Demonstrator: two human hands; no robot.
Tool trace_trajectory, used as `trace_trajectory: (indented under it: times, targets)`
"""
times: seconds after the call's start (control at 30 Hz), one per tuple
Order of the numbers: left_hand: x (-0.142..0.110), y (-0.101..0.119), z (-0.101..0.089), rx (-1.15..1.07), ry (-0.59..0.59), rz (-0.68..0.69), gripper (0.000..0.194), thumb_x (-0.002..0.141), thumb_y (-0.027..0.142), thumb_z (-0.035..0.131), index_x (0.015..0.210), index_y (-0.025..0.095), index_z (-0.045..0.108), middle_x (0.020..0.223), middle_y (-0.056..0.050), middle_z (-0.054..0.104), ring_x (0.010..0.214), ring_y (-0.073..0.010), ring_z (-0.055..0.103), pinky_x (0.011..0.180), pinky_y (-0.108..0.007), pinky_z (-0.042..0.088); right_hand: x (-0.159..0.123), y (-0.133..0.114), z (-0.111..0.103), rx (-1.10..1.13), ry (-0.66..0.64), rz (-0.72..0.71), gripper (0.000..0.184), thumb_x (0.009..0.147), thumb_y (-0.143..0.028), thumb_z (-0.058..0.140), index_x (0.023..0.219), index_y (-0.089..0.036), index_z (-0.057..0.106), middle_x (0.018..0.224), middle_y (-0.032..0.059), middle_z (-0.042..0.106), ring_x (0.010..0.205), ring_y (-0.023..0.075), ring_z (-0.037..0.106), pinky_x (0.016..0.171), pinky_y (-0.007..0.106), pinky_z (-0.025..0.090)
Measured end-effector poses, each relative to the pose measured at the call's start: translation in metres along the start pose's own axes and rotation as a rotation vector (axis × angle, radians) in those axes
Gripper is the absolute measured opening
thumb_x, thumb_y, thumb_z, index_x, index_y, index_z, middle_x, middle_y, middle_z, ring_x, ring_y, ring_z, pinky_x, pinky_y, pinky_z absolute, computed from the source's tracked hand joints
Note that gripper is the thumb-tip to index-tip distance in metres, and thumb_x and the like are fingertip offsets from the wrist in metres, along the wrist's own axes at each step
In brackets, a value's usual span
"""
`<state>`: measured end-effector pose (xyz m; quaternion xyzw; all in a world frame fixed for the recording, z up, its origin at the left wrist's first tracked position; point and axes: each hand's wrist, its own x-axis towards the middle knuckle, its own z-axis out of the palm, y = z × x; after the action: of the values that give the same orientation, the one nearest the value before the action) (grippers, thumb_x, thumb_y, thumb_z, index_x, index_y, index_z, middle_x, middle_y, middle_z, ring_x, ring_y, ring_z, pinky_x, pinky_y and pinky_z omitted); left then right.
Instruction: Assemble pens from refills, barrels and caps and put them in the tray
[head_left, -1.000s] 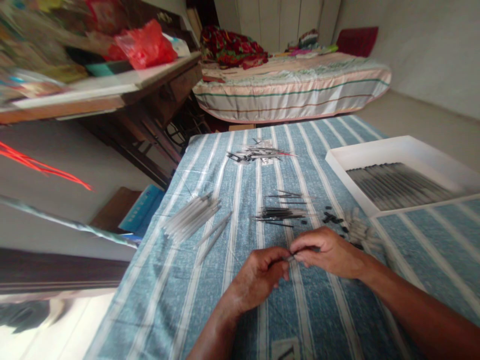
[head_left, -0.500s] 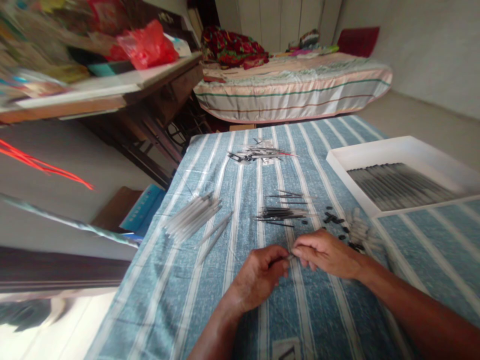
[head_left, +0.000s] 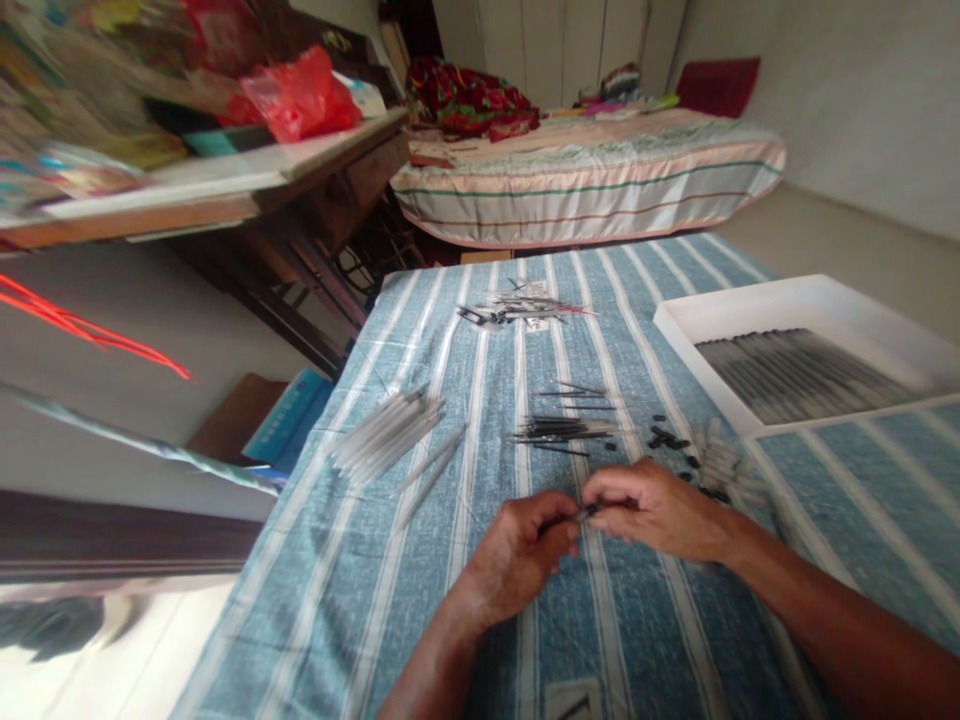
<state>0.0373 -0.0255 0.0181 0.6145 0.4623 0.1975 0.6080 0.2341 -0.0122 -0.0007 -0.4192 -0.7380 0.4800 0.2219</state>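
Observation:
My left hand (head_left: 525,545) is closed around a pen barrel (head_left: 581,515), most of it hidden in my fingers. At the barrel's tip, my right hand (head_left: 649,510) pinches a small black part (head_left: 591,509), probably an end plug. Just beyond my hands lies a bundle of thin black pen refills (head_left: 562,429). Small black plugs (head_left: 664,438) and a heap of clear caps (head_left: 720,460) lie by my right wrist. Farther left rests a pile of pale pen barrels (head_left: 390,430), with two loose barrels (head_left: 433,470) beside it.
A white box (head_left: 705,375) with a row of pens (head_left: 802,370) stands at the right. Mixed pen parts (head_left: 517,308) lie at the far end of the striped tablecloth (head_left: 360,600). A cluttered desk (head_left: 225,200) is at the left, a bed (head_left: 585,190) behind.
My right fingers have shifted slightly and opened a little, so the black part at the barrel's tip now shows. My left hand has stayed almost still.

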Motion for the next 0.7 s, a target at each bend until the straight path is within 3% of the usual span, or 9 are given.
trace_trajectory:
  times: [0.13,0.27,0.4,0.5,0.63,0.7]
  targets:
    - [0.0005,-0.0022,-0.0004,0.012,-0.027,0.014,0.015,0.082,0.019,0.049,0.081,0.014,0.063,0.066,0.000,0.058,0.053,-0.0094,0.045,0.052,-0.022,0.038,0.0005,-0.0001,0.0014,-0.020,-0.013,0.074,0.037,0.087,-0.037,0.048,0.059,-0.015,0.057,0.049,-0.0036,0.050,0.044,0.0072,0.046,0.045,0.019,0.032]
    - [0.0010,-0.0027,-0.0010,0.017,-0.019,0.016,0.014,0.081,0.019,0.051,0.078,0.014,0.063,0.065,0.001,0.057,0.054,-0.0095,0.046,0.053,-0.022,0.038,0.0013,-0.0018,0.0015,-0.030,0.005,0.068,0.025,0.083,-0.035,0.055,0.069,-0.015,0.061,0.052,-0.0045,0.052,0.046,0.0074,0.046,0.045,0.018,0.031]
    - [0.0011,-0.0034,-0.0010,0.008,-0.010,0.027,0.014,0.082,0.021,0.051,0.080,0.015,0.063,0.065,0.001,0.057,0.053,-0.0094,0.045,0.052,-0.022,0.037,0.0016,-0.0024,0.0013,-0.038,-0.031,0.094,0.040,0.088,-0.038,0.046,0.056,-0.016,0.053,0.045,-0.0043,0.047,0.042,0.0068,0.042,0.043,0.019,0.029]
    - [0.0016,-0.0050,-0.0013,0.023,-0.010,0.020,0.014,0.082,0.021,0.051,0.079,0.014,0.063,0.064,0.000,0.057,0.054,-0.0099,0.046,0.052,-0.022,0.037,0.0019,-0.0008,0.0026,-0.007,0.009,0.063,0.029,0.083,-0.037,0.054,0.065,-0.015,0.058,0.052,-0.0037,0.053,0.047,0.0075,0.047,0.046,0.018,0.032]
    - [0.0027,-0.0052,-0.0013,0.046,-0.019,0.018,0.013,0.081,0.019,0.050,0.078,0.015,0.063,0.064,0.001,0.057,0.054,-0.0100,0.046,0.052,-0.022,0.036,0.0029,0.0006,0.0051,-0.016,0.017,0.091,0.038,0.086,-0.038,0.049,0.056,-0.015,0.054,0.046,-0.0042,0.048,0.043,0.0067,0.042,0.043,0.018,0.029]
    - [0.0031,-0.0043,-0.0014,0.056,-0.014,0.018,0.013,0.081,0.018,0.050,0.077,0.015,0.062,0.063,0.001,0.056,0.055,-0.0105,0.047,0.053,-0.022,0.035,0.0041,0.0002,0.0053,-0.022,0.043,0.062,0.030,0.082,-0.035,0.056,0.061,-0.015,0.058,0.049,-0.0048,0.048,0.045,0.0067,0.042,0.044,0.018,0.029]
